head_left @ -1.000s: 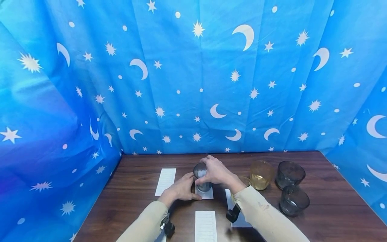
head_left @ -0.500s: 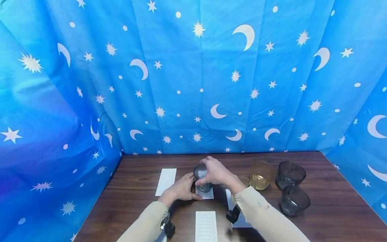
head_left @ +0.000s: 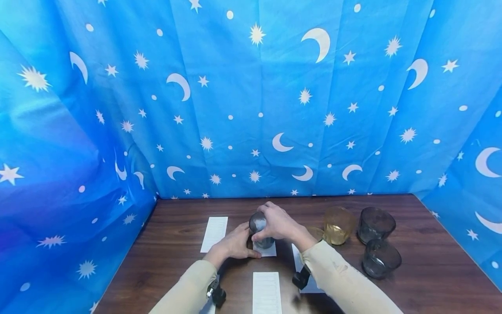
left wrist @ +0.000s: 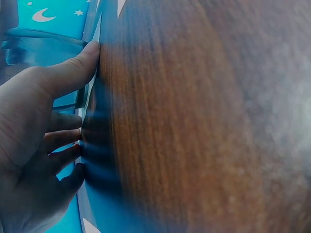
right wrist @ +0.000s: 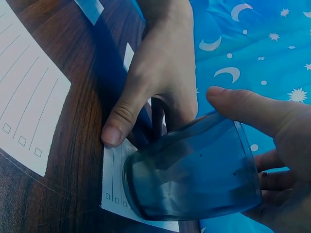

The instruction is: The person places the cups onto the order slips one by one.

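A dark see-through glass (head_left: 257,222) stands on a white paper slip (head_left: 269,252), its base on the slip's printed lines in the right wrist view. The right hand (head_left: 277,223) grips this glass (right wrist: 194,177) near its upper end, thumb on one side and fingers on the other. Beside the glass, the left hand (head_left: 234,244) rests low with its thumb and fingers spread around the near left side. Its thumb tip touches the slip's edge in the right wrist view. Whether the left fingers touch the glass cannot be told.
On the right of the wooden table stand an amber glass (head_left: 337,226) and two dark glasses (head_left: 376,224), (head_left: 381,259); another amber one is partly behind the right wrist. Other slips lie at left (head_left: 215,234), in front (head_left: 266,292) and under the right forearm (head_left: 312,285). Patterned blue cloth hangs behind.
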`<action>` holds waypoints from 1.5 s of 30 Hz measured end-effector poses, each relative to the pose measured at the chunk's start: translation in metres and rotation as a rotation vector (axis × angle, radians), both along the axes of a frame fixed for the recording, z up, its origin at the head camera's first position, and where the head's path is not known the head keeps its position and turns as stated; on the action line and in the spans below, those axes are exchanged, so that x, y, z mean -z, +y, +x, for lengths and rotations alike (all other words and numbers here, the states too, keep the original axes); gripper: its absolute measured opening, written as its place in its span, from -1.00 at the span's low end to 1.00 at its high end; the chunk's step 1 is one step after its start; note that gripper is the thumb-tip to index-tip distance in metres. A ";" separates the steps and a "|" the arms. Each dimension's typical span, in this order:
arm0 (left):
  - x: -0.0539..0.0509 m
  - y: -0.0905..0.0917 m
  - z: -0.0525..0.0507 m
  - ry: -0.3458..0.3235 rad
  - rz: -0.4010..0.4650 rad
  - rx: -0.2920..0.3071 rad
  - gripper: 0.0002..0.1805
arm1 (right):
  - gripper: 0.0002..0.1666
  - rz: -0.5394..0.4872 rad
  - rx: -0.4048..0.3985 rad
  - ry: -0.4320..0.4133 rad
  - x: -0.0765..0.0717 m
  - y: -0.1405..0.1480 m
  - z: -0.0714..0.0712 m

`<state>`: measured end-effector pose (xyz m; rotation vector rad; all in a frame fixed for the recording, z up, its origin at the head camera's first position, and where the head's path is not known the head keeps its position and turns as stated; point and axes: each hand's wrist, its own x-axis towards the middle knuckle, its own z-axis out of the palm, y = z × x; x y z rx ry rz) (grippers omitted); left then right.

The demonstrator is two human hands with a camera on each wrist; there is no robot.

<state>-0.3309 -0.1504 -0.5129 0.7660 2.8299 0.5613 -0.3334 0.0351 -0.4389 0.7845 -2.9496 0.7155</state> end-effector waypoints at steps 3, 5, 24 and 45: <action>-0.001 0.000 -0.001 0.009 -0.003 0.000 0.01 | 0.03 -0.005 0.002 -0.003 -0.003 0.000 0.001; -0.002 0.000 -0.001 0.007 -0.008 -0.001 0.01 | 0.03 -0.001 0.002 -0.006 -0.004 -0.001 0.001; 0.002 -0.003 0.000 0.055 0.033 0.050 0.00 | 0.06 0.006 -0.001 -0.005 0.000 -0.002 0.003; -0.014 -0.034 0.000 0.067 -0.060 0.021 0.00 | 0.21 -0.109 0.048 0.017 -0.012 0.014 0.008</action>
